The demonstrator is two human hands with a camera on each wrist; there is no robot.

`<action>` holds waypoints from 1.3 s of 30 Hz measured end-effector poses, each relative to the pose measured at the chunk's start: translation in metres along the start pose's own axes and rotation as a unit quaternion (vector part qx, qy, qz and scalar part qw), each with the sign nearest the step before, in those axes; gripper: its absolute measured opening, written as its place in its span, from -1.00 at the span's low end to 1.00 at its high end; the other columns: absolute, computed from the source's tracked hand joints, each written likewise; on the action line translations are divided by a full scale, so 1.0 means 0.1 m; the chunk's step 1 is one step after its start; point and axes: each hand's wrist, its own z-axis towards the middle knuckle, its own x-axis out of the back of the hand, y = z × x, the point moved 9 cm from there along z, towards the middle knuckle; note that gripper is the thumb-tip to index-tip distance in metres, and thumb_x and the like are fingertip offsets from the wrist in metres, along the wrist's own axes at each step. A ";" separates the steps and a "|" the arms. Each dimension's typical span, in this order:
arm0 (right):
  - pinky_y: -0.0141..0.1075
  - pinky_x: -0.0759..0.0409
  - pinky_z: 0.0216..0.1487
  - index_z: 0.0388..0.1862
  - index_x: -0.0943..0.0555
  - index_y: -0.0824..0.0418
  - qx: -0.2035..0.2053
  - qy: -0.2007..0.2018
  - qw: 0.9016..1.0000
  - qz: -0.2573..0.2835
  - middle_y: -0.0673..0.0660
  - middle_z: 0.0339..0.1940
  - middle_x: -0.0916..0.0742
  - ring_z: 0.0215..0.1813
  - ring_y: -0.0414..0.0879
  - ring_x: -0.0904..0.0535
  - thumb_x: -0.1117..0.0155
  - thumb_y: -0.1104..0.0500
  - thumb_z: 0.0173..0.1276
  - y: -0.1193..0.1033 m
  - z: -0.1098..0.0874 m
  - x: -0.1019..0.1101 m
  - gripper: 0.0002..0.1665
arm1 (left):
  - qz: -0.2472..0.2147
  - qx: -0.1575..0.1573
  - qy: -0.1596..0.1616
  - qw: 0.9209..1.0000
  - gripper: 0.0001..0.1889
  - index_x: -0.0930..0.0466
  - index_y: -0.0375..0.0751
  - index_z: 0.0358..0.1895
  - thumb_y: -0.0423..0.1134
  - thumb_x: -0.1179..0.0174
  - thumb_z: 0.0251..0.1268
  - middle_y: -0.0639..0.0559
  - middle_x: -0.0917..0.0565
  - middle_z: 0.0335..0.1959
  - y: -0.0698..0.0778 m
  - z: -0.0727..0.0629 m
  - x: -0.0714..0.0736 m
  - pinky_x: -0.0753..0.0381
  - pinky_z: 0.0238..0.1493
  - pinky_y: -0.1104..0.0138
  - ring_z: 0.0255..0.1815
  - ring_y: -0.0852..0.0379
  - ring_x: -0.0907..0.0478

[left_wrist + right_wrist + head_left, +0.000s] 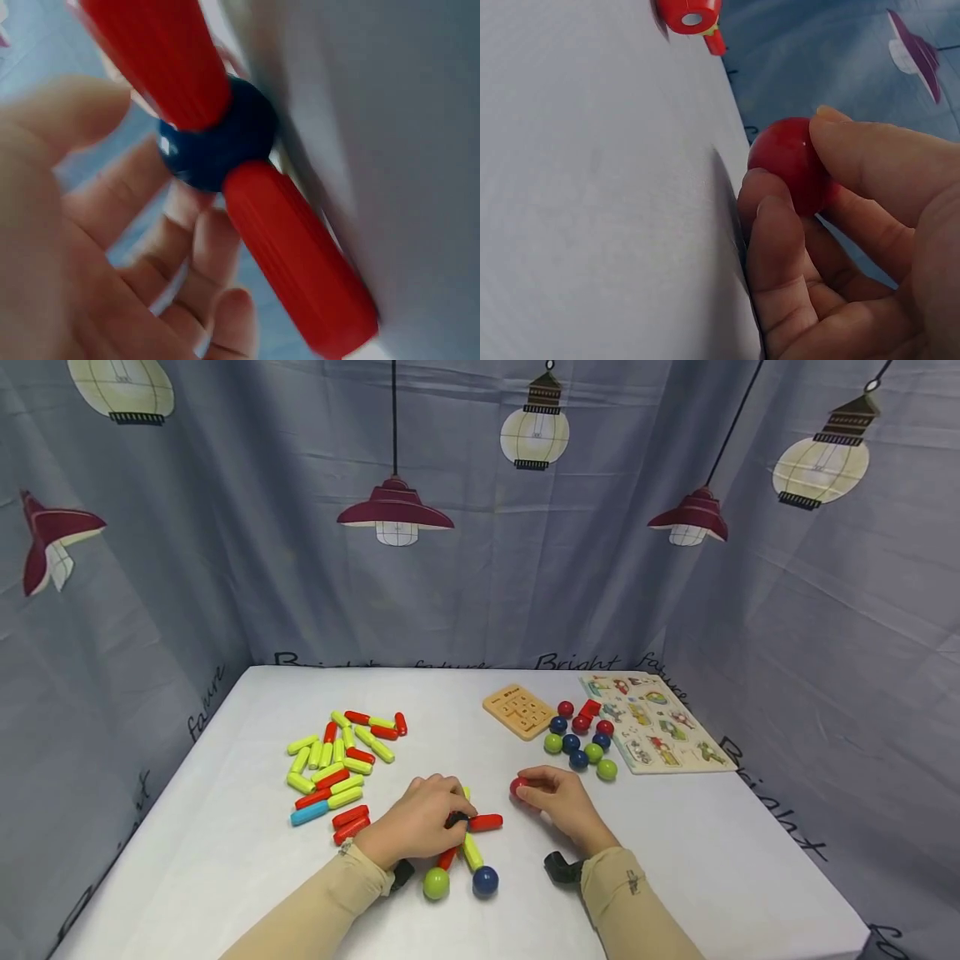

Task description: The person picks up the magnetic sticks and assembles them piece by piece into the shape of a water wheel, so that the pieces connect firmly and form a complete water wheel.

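My right hand pinches a red ball between thumb and fingers, just above the white table. My left hand grips a dark blue ball that joins red sticks. From under that hand, in the head view, a red stick points right and a yellow stick runs toward a second blue ball. Another red stick leads to a green ball. The left hand hides much of this piece; whether the near balls are attached, I cannot tell.
Many loose yellow and red sticks lie on the left, with one light blue stick. At the right back are several red, blue and green balls, a wooden number board and a picture board.
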 end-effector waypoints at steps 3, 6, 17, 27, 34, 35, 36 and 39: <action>-0.35 -0.70 -0.07 0.15 -0.72 0.14 0.014 -0.011 1.000 0.005 0.10 -0.01 -0.76 -0.06 -0.07 -0.68 -0.53 0.09 0.31 -0.01 0.00 -0.04 -0.56 | 0.017 0.020 0.011 1.000 -0.76 -0.84 0.12 -0.10 0.10 -0.32 0.38 0.26 -0.61 -0.25 -0.03 0.03 -0.03 -0.41 -0.13 0.30 -0.19 0.25 -0.42; -0.36 -0.67 -0.08 0.13 -0.72 0.15 0.026 -0.025 0.999 -0.003 0.10 -0.01 -0.77 -0.06 -0.07 -0.67 -0.53 0.09 0.30 -0.03 -0.01 -0.07 -0.57 | 0.035 0.039 0.017 0.998 -0.73 -0.85 0.11 -0.12 0.13 -0.36 0.32 0.25 -0.58 -0.32 -0.07 0.07 -0.06 -0.40 -0.21 0.35 -0.27 0.25 -0.38; -0.31 -0.67 -0.10 0.05 -0.71 0.12 0.038 -0.097 0.995 0.007 0.10 -0.05 -0.79 -0.13 -0.04 -0.72 -0.57 0.06 0.26 -0.09 -0.06 -0.15 -0.59 | -0.005 0.055 0.027 0.998 -0.76 -0.79 0.08 -0.27 0.14 -0.39 0.29 0.24 -0.52 -0.42 -0.07 0.12 -0.10 -0.37 -0.23 0.33 -0.36 0.27 -0.37; -0.29 -0.72 -0.22 0.13 -0.67 0.23 0.048 -0.139 0.989 0.021 0.19 0.01 -0.78 -0.23 -0.03 -0.74 -0.51 0.09 0.33 -0.12 -0.13 -0.22 -0.56 | 0.004 0.054 0.043 0.998 -0.72 -0.76 0.06 -0.17 0.16 -0.35 0.32 0.25 -0.53 -0.36 -0.08 0.06 -0.08 -0.40 -0.24 0.36 -0.34 0.27 -0.39; -0.30 -0.52 -0.20 -0.02 -0.71 0.27 0.104 0.269 0.953 -0.096 0.21 -0.11 -0.71 -0.18 0.03 -0.59 -0.32 0.23 0.38 -0.19 -0.14 0.72 -0.76 | 0.020 0.013 0.039 0.999 -0.86 -0.77 0.08 -0.20 0.00 -0.40 0.28 0.25 -0.59 -0.35 -0.01 -0.08 0.09 -0.47 -0.18 0.32 -0.32 0.28 -0.41; -0.23 -0.51 -0.08 0.02 -0.69 0.29 0.089 0.323 0.935 -0.112 0.24 -0.05 -0.68 -0.08 0.08 -0.57 -0.31 0.25 0.36 -0.16 -0.18 0.86 -0.72 | 0.010 0.009 0.035 0.999 -0.88 -0.77 0.08 -0.21 -0.03 -0.42 0.28 0.26 -0.60 -0.35 -0.01 -0.09 0.10 -0.47 -0.18 0.33 -0.32 0.28 -0.41; -0.16 -0.47 0.05 0.07 -0.67 0.31 0.067 0.364 0.921 -0.126 0.28 0.02 -0.64 0.03 0.13 -0.54 -0.30 0.27 0.33 -0.12 -0.20 0.97 -0.66 | 0.000 0.004 0.032 0.999 -0.90 -0.78 0.08 -0.21 -0.06 -0.43 0.28 0.26 -0.60 -0.35 -0.01 -0.10 0.11 -0.48 -0.18 0.33 -0.33 0.30 -0.41; 0.11 -0.39 0.28 0.27 -0.56 0.36 -0.007 0.373 0.917 -0.143 0.40 0.22 -0.51 0.26 0.29 -0.44 -0.28 0.25 0.33 0.06 -0.18 1.12 -0.47 | -0.013 -0.007 0.028 0.999 -0.90 -0.79 0.07 -0.19 -0.07 -0.42 0.31 0.27 -0.62 -0.34 -0.01 -0.11 0.11 -0.50 -0.15 0.33 -0.32 0.32 -0.42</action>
